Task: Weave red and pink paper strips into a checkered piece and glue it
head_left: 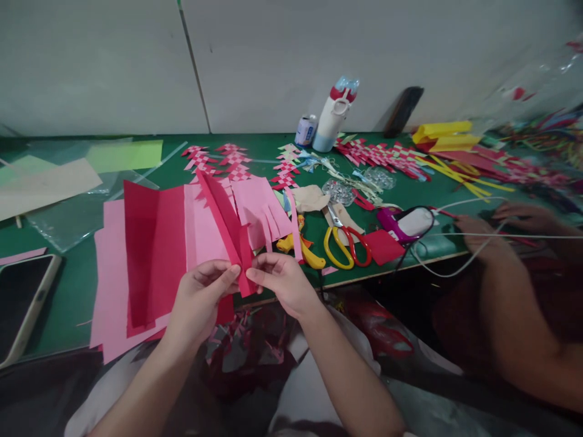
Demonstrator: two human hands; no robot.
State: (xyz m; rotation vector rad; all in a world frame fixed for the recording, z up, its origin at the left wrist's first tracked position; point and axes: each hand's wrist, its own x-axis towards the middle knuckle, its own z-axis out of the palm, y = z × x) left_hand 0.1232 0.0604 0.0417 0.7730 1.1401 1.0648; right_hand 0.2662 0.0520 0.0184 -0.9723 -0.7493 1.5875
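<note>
Near the table's front edge, my left hand [207, 288] and my right hand [282, 276] both pinch a red paper strip [225, 233], thumbs on top. It looks folded, with one long end slanting up and away and a shorter flap near my right thumb. Under and left of it lie pink paper sheets [109, 291] and a creased red sheet [168, 243]. Pink paper with slits cut in it [259, 209] rests just beyond my fingers. To the right of my right hand are scissors [348, 243] with yellow and red handles, beside a yellow-handled tool [314, 258].
Woven red and pink paper pieces [234, 159] line the back. A bottle [334, 115], a can [305, 130] and a dark upright object [403, 112] stand by the wall. A phone [27, 303] lies left. At right, another person's hands [483, 237] work near a white cable [455, 276].
</note>
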